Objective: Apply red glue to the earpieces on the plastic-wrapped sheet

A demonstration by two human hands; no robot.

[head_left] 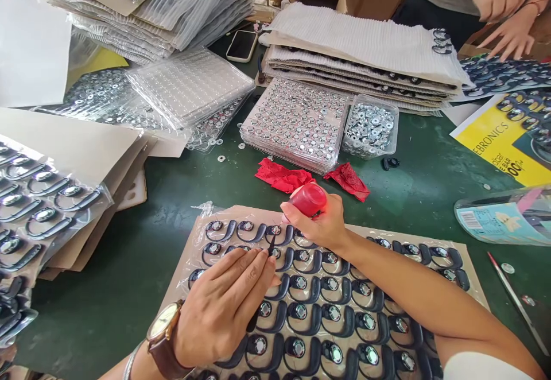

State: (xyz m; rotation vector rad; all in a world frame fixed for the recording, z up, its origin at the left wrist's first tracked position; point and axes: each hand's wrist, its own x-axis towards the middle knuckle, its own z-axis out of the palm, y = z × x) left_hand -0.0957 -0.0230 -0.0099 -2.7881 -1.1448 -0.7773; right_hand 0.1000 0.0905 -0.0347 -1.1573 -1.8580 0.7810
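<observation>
My left hand (224,305), with a watch on its wrist, is closed around slim black tweezers (272,244). Their tip points at a black hook-shaped part with a shiny round metal piece (274,231) in the top row. A red squeeze bottle (309,198) is gripped in my right hand (326,226), just above that row; its nozzle is mostly hidden by my fingers. Beneath both hands lies a cardboard sheet (467,265) under clear film, carrying rows of these hook-shaped parts. My left hand and right forearm cover some of them.
Behind the sheet are crumpled red cloths (284,176), a stack of trays (297,119) with round metal pieces, and a clear tub (371,127) of washers. Layered sheets (99,156) stand at left. A phone (241,46) lies behind. Another person's hands (512,33) are at upper right.
</observation>
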